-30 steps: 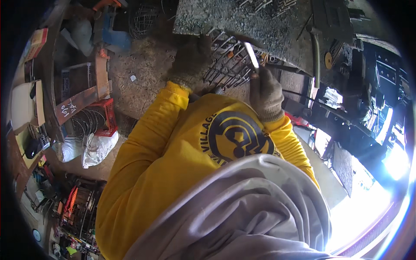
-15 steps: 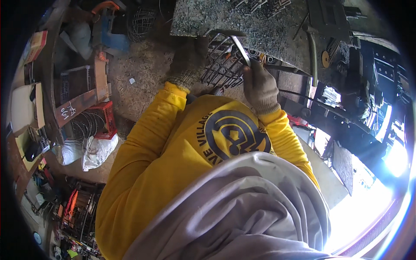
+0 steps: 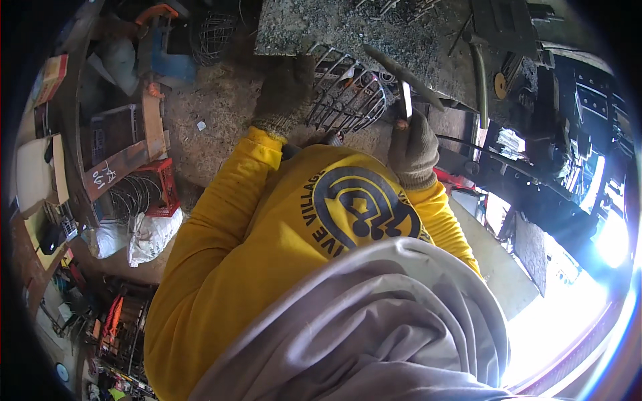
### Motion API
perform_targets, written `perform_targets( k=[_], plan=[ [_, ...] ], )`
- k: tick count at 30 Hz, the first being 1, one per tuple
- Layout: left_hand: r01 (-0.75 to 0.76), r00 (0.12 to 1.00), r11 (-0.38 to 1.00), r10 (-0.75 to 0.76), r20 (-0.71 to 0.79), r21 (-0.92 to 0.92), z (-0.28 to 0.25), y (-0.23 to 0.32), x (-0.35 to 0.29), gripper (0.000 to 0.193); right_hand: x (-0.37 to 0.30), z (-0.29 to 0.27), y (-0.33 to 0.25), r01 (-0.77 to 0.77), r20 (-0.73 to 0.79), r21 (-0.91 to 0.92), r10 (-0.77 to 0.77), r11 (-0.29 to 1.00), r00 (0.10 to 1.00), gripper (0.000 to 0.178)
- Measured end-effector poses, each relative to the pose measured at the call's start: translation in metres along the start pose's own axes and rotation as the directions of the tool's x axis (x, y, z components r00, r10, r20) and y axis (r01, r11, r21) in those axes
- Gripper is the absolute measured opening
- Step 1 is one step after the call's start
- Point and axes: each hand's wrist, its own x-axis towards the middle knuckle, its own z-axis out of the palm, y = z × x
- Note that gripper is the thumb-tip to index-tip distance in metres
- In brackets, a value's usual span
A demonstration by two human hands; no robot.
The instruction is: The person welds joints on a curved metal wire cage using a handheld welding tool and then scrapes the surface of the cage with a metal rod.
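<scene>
My left hand (image 3: 286,88), in a dark knit glove, closes on the left edge of a curved grate of metal rods (image 3: 348,93). Its fingertips are partly lost in shadow. The grate is tilted beside the near edge of the metal worktable (image 3: 301,30). My right hand (image 3: 413,150), also gloved, is wrapped round the handle of a chipping hammer (image 3: 404,73). The hammer's long, narrow dark head slants above the table edge, to the right of the grate and apart from it. A short bright stretch of its flat handle shows above my fist.
Another hammer (image 3: 480,80) lies at the table's right side, near a yellow-brown disc (image 3: 499,85). Metal rods (image 3: 391,7) rest at the far edge. On the left are a blue metal piece (image 3: 167,57), a red crate (image 3: 164,187) and a white sack (image 3: 154,237).
The chipping hammer has moved right and away from the grate's far edge, its head swinging to a slant. The grate has tilted, so its curved rods show more fully. My left hand keeps its hold.
</scene>
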Motion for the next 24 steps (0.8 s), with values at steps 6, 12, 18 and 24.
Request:
perform_targets(
  k=[6,12,18,24],
  plan=[
    [0.078,0.997,0.997,-0.078,0.024,0.014,-0.01,0.015,-0.001,0.051,0.007,0.003,-0.002,-0.017,0.082,-0.047,0.021,0.999,0.996,0.018],
    [-0.227,0.944,0.972,0.206,-0.259,-0.056,0.015,-0.009,0.003,0.057,0.008,0.013,0.005,-0.068,0.137,-0.068,0.077,0.995,0.988,0.017],
    [-0.081,0.987,0.997,0.079,-0.139,-0.01,-0.001,0.009,-0.004,0.053,-0.014,0.001,0.005,-0.095,0.04,-0.068,0.097,0.993,0.994,0.019],
    [-0.277,0.953,0.87,0.303,0.001,0.407,0.022,-0.035,0.007,0.05,-0.008,-0.001,0.009,-0.072,-0.05,0.005,0.073,0.997,0.996,0.018]
  ],
)
